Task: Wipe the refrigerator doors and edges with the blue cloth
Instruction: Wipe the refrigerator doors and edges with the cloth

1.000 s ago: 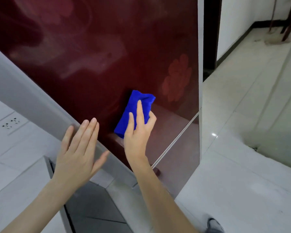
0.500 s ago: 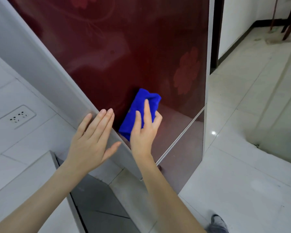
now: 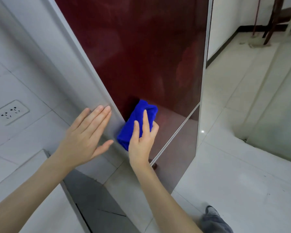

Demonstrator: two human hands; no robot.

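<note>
The refrigerator has a glossy dark red upper door (image 3: 141, 52) and a grey side panel (image 3: 84, 84). A thin gap separates it from the lower door (image 3: 180, 152). My right hand (image 3: 142, 140) presses a folded blue cloth (image 3: 138, 121) flat against the bottom left corner of the upper door, right at its left edge. My left hand (image 3: 86, 137) lies flat with fingers spread on the grey side panel, just left of the cloth, holding nothing.
A white tiled wall with a socket (image 3: 8, 111) is on the left. A dark grey panel (image 3: 94, 204) leans low by the fridge. Pale floor tiles (image 3: 242, 174) spread right, with a glass partition (image 3: 279, 101) and wooden furniture legs (image 3: 272, 22) beyond. My shoe (image 3: 212, 214) shows below.
My right hand has slid the cloth down and left to the door's left edge. My left hand stays flat on the side panel. The view has shifted right and downward.
</note>
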